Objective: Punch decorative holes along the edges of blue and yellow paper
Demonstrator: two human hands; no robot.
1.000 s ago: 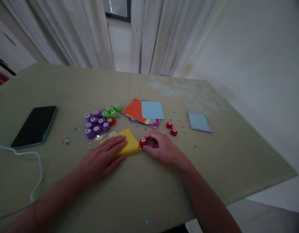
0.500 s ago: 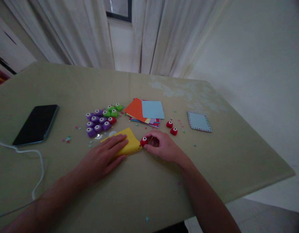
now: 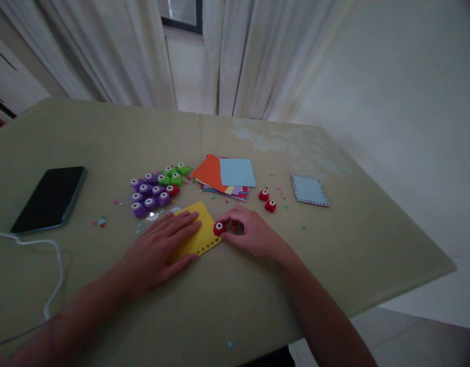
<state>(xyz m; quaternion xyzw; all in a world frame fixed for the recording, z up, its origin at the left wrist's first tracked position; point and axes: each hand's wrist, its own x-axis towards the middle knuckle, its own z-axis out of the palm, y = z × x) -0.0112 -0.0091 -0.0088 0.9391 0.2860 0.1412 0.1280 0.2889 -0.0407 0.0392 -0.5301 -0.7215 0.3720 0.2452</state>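
My left hand (image 3: 164, 244) lies flat on a yellow paper square (image 3: 202, 224), fingers stretched out and pressing it to the table. Along the paper's near edge runs a row of small punched shapes. Between the thumb and fingers of my right hand (image 3: 248, 230) is a red craft punch (image 3: 219, 228) with a white, eye-like button. This punch sits at the paper's right edge, close to the near right corner. Whether the paper is inside its slot I cannot tell. Two more red punches (image 3: 267, 200) stand beyond my right hand.
Several purple punches (image 3: 150, 203), green punches (image 3: 175, 178) and one red stand in a group behind my left hand. Coloured paper sheets (image 3: 238, 172) are stacked at the back. A punched light-blue square (image 3: 310, 190) lies right; a tablet (image 3: 49, 199) and white cable (image 3: 59, 265) left.
My right hand has shifted the red punch slightly left along the paper's right edge. The yellow paper has turned a little, and its row of punched shapes shows more clearly. The view has shifted slightly.
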